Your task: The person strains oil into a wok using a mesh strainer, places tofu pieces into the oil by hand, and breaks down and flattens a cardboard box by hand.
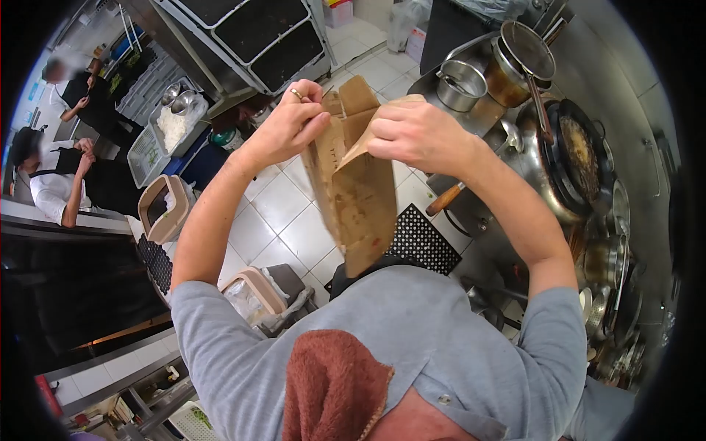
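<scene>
Over the white tiled floor (283, 217) of a kitchen, a brown piece of folded cardboard (360, 195) is hanging from both hands, so yeah, it's pretty much front and center. The left hand (301, 121), the one with the ring, is pinching its upper edge on one side, and the right hand (419, 136) has the other side in a fistful, with a flap bent over near the fingers. So the hands are apart from each other but both clamped on the cardboard. It's stained in spots, and its lower end hangs right by the gray shirt (412, 316), near a black mat (423, 239) with holes in it.

Off to the right there's a big dark wok (585, 158) with something brown in it, plus a steel pot (462, 84) and a round strainer (527, 50). A wooden handle (445, 200) pokes out below the right forearm. On the left side, two beige-rimmed bins (255, 294) sit on the floor, one farther off, and two people (84, 95) in black aprons are well apart from the hands. Reddish-brown cloth (331, 382) draped over the shirt, too.
</scene>
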`<state>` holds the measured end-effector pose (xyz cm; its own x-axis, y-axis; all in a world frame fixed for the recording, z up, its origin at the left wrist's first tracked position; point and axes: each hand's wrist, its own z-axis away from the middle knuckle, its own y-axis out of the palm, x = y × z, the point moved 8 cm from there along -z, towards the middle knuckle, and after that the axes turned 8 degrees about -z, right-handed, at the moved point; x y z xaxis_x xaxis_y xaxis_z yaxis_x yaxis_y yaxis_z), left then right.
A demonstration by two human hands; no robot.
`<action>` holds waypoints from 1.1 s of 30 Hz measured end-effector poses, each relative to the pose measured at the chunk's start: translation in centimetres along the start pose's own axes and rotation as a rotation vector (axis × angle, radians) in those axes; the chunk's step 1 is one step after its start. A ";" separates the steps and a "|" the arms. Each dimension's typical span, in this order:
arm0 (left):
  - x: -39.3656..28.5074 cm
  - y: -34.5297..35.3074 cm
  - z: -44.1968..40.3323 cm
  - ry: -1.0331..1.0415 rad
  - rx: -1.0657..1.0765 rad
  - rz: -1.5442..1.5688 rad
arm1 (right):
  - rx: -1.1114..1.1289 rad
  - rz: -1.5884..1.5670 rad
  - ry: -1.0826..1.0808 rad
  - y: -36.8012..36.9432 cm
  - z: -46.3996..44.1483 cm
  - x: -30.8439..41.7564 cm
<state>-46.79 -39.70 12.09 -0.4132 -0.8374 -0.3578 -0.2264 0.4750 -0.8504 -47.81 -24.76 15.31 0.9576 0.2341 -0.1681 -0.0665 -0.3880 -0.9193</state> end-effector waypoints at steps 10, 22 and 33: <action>-3.4 1.4 -1.6 -0.008 -0.131 -0.028 | 0.145 -0.104 0.205 2.1 -1.4 -1.0; 4.0 8.1 1.1 -0.512 -0.105 -0.360 | 0.329 -0.078 0.129 11.5 -1.4 -1.5; 20.1 5.2 11.6 -0.761 -0.196 -0.594 | 0.466 -0.050 0.004 7.0 0.2 1.2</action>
<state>-46.08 -57.22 -3.98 0.4774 -0.8725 -0.1044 -0.3842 -0.1004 -0.9178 -47.19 -26.97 8.60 0.9637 0.2388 -0.1192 -0.1385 0.0654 -0.9882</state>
